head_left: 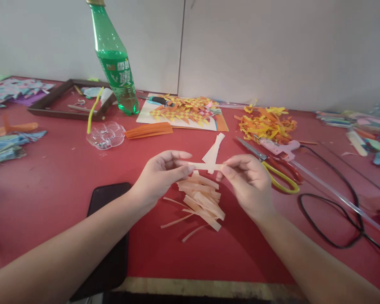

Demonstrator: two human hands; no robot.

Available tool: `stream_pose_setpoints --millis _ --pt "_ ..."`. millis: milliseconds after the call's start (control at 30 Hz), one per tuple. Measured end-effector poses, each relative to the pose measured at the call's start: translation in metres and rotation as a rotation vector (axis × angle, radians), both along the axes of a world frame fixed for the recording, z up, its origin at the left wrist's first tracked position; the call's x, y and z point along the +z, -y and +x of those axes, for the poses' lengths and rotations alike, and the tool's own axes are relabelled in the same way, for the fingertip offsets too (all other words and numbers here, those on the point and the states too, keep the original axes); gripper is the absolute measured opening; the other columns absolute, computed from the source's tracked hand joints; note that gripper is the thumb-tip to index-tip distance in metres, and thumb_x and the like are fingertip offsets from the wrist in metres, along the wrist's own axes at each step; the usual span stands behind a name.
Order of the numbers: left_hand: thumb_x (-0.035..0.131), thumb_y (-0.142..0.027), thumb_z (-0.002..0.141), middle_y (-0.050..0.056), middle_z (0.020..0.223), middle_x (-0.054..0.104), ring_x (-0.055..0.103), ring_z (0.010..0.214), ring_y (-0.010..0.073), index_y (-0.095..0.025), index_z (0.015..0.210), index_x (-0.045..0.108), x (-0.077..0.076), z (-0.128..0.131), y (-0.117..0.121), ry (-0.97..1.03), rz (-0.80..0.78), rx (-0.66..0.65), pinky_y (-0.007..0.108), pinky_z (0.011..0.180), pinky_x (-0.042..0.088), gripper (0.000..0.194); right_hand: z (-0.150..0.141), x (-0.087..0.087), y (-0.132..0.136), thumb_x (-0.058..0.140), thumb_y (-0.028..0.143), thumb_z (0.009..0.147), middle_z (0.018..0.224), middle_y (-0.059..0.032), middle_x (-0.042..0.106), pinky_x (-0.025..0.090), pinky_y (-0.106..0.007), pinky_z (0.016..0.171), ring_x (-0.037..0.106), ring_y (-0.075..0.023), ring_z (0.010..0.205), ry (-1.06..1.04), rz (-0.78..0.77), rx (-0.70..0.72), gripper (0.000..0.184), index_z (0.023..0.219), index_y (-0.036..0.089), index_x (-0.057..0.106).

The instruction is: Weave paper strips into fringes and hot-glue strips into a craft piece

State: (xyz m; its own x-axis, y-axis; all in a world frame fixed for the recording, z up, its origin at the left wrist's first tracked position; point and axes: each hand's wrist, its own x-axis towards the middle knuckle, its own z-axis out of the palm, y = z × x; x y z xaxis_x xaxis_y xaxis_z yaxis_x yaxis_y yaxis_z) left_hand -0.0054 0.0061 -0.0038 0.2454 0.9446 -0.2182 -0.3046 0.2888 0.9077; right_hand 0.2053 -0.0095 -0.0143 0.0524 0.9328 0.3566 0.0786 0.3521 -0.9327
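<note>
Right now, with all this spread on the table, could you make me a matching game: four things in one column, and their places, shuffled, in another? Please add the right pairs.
Things
1. pale strip
2. scissors
3. green bottle
4. black phone

Places
A. beside the dark frame, toward the back
B. partly hidden by the left forearm
C. stretched between the left hand and the right hand
D. on the red table, just beyond and to the right of the right hand

Right pairs
1-C
2-D
3-A
4-B
</note>
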Motion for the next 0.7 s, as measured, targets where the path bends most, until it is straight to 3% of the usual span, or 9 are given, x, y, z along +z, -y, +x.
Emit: stream_pose_setpoints --millis 333,433,567,700 --pt "0.080 -0.016 0.074 -0.002 0.074 0.069 0.065 0.065 0.0067 -0.016 0.092 0.070 0.001 0.003 0.000 -0.048 0.020 0.005 0.017 0.063 0.052 0.020 -0.001 -0.004 0.001 0.066 0.020 0.086 0.074 0.0035 0.066 0.057 -0.026 0.060 0.067 -0.0119 0.061 0.062 0.018 0.010 0.005 0.085 0.023 0.062" --pt "0.078 -0.018 0.076 -0.002 0.074 0.068 0.063 0.063 0.0056 -0.017 0.093 0.072 -0.002 0.002 -0.001 -0.056 0.017 0.005 0.016 0.061 0.050 0.018 0.003 -0.006 -0.002 0.066 0.025 0.087 0.071 0.0039 0.065 0.056 -0.027 0.058 0.066 -0.0126 0.058 0.107 0.001 -0.053 0.009 0.092 0.024 0.059" --pt "0.077 -0.020 0.076 -0.003 0.074 0.067 0.062 0.066 0.0060 -0.019 0.093 0.073 -0.003 -0.001 -0.002 -0.028 0.050 0.035 0.016 0.061 0.048 0.017 0.017 -0.014 -0.017 0.063 0.037 0.090 0.092 -0.0046 0.070 0.056 -0.037 0.079 0.068 -0.0197 0.085 0.480 0.093 -0.229 0.014 0.096 0.024 0.065" --pt "0.073 -0.024 0.076 0.000 0.080 0.067 0.062 0.071 0.0103 -0.017 0.100 0.071 0.002 0.000 0.003 -0.206 0.095 -0.059 0.022 0.067 0.050 0.026 0.027 -0.025 -0.031 0.064 0.054 0.084 0.123 -0.0128 0.065 0.046 -0.054 0.099 0.057 -0.0339 0.117 0.902 0.096 -0.211 0.039 0.107 0.023 0.072"
